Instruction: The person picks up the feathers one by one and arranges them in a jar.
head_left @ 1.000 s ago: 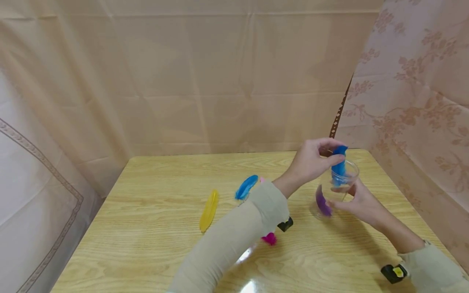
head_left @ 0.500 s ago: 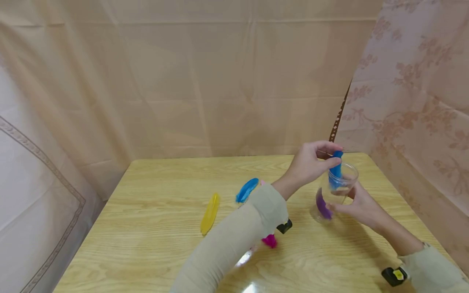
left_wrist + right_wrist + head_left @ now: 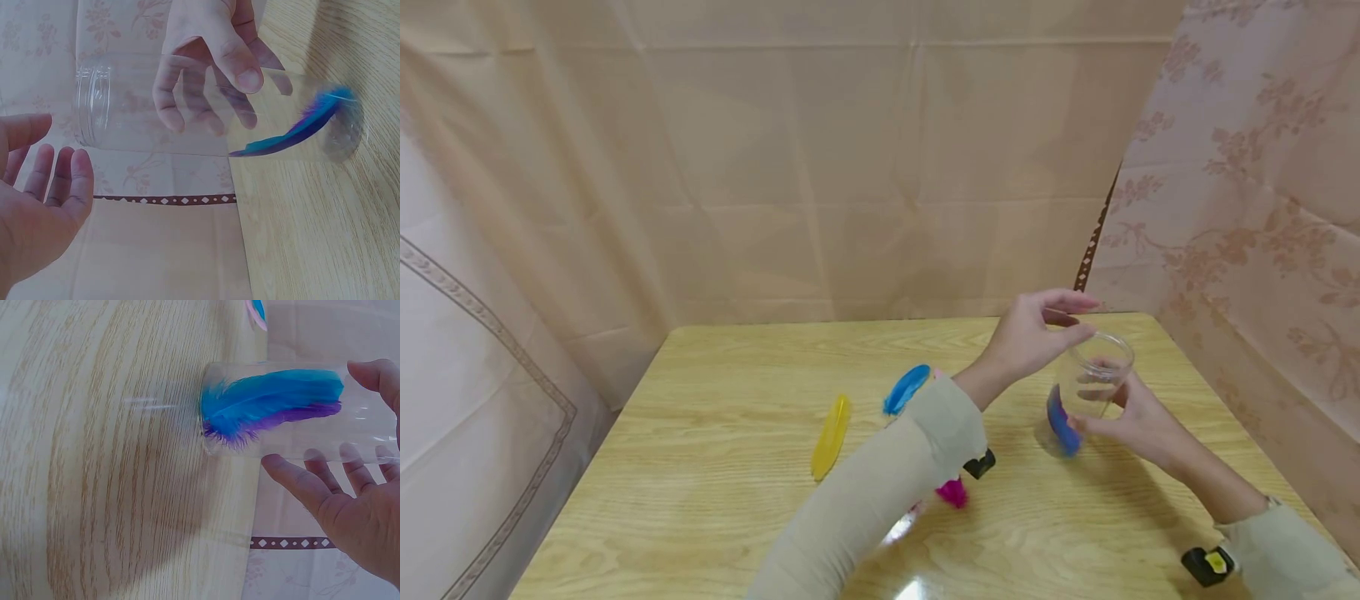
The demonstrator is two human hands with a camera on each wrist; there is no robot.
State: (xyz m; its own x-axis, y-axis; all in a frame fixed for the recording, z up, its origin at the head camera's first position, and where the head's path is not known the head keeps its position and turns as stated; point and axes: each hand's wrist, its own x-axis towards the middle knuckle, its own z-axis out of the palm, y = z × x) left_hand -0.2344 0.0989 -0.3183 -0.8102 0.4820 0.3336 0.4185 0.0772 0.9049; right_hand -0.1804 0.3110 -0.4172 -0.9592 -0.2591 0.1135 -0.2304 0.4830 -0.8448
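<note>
A clear plastic jar [image 3: 1086,393] stands slightly tilted at the right of the table. My right hand [image 3: 1138,423] holds it from the side, fingers and thumb round its wall. Inside the jar a blue feather [image 3: 275,390] lies against a purple feather [image 3: 312,412], both low near the bottom. My left hand [image 3: 1033,335] is by the open mouth of the jar with nothing between its fingers. In the left wrist view the left hand's fingertips [image 3: 80,164] are loosely bent and apart from each other.
On the wooden table [image 3: 715,500] lie a yellow feather [image 3: 830,438], another blue feather [image 3: 907,388] and a magenta feather [image 3: 953,492]. The left sleeve [image 3: 880,492] partly covers the magenta one and a pink tip. A beige curtain [image 3: 850,167] hangs behind.
The blue feather, pinched by my left hand at the jar's mouth before, has dropped to the bottom beside the purple one. The left fingers have let go. My right hand keeps its hold.
</note>
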